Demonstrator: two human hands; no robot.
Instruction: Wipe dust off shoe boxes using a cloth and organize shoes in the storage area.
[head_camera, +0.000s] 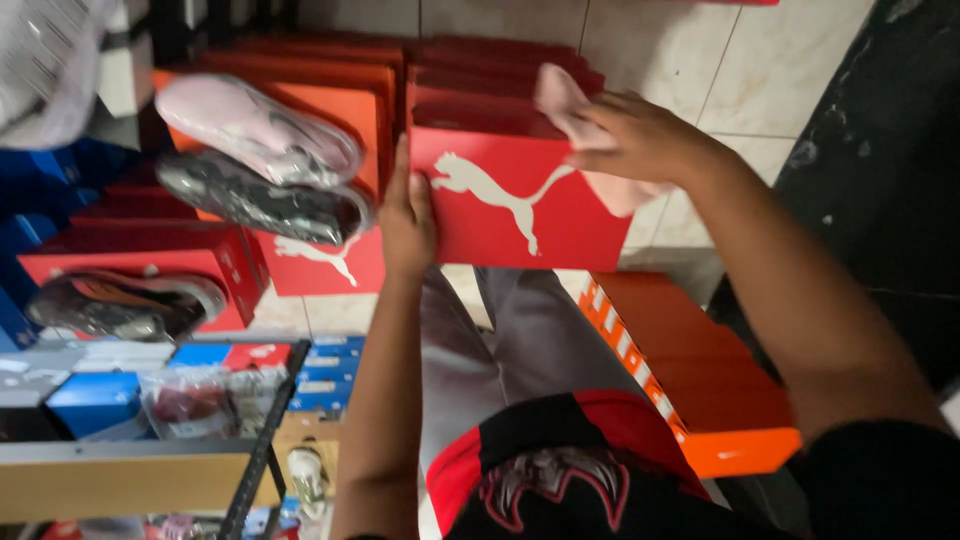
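Bare tiled floor (650, 60) rightward (stacked red boxes (330, 60), wrapped shoes (260, 130) crowding left)

Wrapped shoes (262, 170) lie on boxes (330, 110) left of hands (520, 180).

the red box (520, 205) looks like smooth matt cardboard. the cloth (560, 95) is soft pink fabric. the shoes (260, 170) sit in clear glossy plastic wrap. the floor (740, 70) is pale, faintly shiny tile. the shelf (120, 485) board looks wooden.

Head view, steeply downward (close) over red box (520, 200)
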